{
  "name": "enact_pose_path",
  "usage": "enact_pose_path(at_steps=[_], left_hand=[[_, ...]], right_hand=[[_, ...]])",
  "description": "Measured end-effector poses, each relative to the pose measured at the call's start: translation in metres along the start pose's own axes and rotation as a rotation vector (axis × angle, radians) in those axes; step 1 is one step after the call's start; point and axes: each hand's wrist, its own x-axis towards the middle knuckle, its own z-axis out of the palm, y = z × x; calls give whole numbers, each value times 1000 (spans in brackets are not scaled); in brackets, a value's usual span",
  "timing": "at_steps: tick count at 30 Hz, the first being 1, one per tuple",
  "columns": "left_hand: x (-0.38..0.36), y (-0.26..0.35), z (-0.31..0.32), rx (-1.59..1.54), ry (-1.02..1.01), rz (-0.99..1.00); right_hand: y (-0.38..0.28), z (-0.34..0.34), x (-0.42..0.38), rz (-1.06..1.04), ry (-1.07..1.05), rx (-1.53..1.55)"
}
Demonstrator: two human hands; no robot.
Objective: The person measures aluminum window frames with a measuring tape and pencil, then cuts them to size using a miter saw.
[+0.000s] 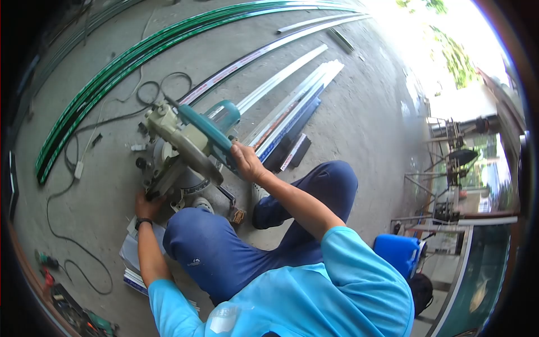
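Observation:
A teal and grey miter saw (191, 137) stands on the concrete floor in front of my knees, its round blade guard facing me. My right hand (247, 162) is wrapped round the end of the saw's teal handle (205, 126). Low at the saw's left side, my left hand (149, 205) touches the base near a dark metal piece (164, 182); its fingers are partly hidden, so its grip is unclear. Just below that hand lie pale flat pieces (133, 250).
Long green-wrapped profiles (106, 73) curve across the upper left. Silver profiles (297, 104) lie beyond the saw. A black cable (70, 241) runs along the left floor, near power tools (78, 312). A blue container (397, 254) stands at right, by metal stands (432, 185).

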Motion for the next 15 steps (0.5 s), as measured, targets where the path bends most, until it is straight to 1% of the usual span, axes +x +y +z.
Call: enact_pose_path(at_steps=[3, 6, 9, 12, 15], left_hand=[[-2, 7, -6, -80, -86, -11], [-1, 1, 0, -16, -23, -14], [1, -6, 4, -48, -22, -6], [5, -14, 9, -14, 13, 17], [9, -20, 13, -7, -26, -19]], right_hand=[[4, 0, -9, -78, 21, -24], [5, 0, -15, -87, 27, -30], [3, -1, -17, -97, 26, -23], [23, 5, -18, -102, 33, -45], [45, 13, -26, -99, 70, -38]])
